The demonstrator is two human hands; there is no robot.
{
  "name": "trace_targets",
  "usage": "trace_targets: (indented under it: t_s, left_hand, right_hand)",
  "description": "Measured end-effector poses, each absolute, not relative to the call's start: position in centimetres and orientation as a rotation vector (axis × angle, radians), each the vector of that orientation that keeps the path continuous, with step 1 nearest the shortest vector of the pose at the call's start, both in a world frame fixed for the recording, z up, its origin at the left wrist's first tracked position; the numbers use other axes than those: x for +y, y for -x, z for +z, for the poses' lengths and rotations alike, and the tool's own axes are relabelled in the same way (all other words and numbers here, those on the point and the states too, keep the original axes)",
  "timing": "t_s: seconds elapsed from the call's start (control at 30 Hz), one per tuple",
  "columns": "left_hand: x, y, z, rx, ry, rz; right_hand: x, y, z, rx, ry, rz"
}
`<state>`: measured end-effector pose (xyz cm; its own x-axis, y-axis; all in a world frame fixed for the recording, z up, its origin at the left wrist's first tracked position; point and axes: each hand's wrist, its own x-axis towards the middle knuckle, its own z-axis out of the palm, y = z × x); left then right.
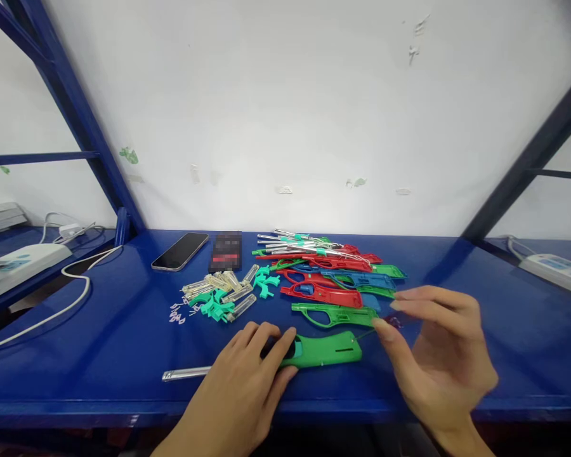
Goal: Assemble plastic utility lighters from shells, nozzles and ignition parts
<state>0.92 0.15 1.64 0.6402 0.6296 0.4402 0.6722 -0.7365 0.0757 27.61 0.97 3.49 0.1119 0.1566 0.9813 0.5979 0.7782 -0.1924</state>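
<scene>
A green long-nosed lighter [326,350] lies near the table's front edge, its metal tube [185,374] pointing left. My left hand [240,381] is closed around its trigger part and presses it to the table; the fingers hide the middle. Between thumb and fingers, my right hand [440,352] holds a small screwdriver [396,321] with a thin shaft and a dark purple handle. Its tip reaches a small hole near the lighter's right end; whether it touches a screw I cannot tell. Just behind lies an open green lighter shell half [330,315].
Red lighter shell halves [330,294], blue ones [361,279] and metal tubes with wires [295,241] are piled behind. To the left lie clear fuel tanks [240,293], teal triggers [214,306], small white pieces [176,313], a phone [181,251] and a dark box [225,251].
</scene>
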Motion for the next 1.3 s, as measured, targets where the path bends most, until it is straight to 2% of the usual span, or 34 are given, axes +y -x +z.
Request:
trace_targets:
  t_s: [0.37, 0.53, 0.7, 0.97, 1.17, 1.3]
  left_hand:
    - [0.4, -0.8, 1.5, -1.086, 2.754, -0.702]
    - [0.3, -0.8, 1.5, -1.076, 2.755, -0.709]
    - [0.3, -0.8, 1.5, -1.087, 2.74, -0.708]
    - [0.5, -0.6, 1.3, -1.039, 2.705, -0.748]
    - [0.8, -0.6, 1.1, -1.014, 2.676, -0.781]
    - [0.9, -0.6, 1.2, -1.007, 2.662, -0.788]
  right_hand:
    - [0.3, -26.7, 2.5, -1.418, 0.739, -0.116]
    - [0.3, -26.9, 3.3, -1.454, 0.588, -0.143]
    - [0.4, -27.0, 3.8, -1.366, 0.69, -0.287]
    - [0.3, -26.5, 3.4, -1.345, 0.757, -0.095]
    - [0.6, -26.9, 3.8, -1.402, 0.644, -0.16]
    - [0.5, -26.8, 3.5, -1.371, 0.728, -0.04]
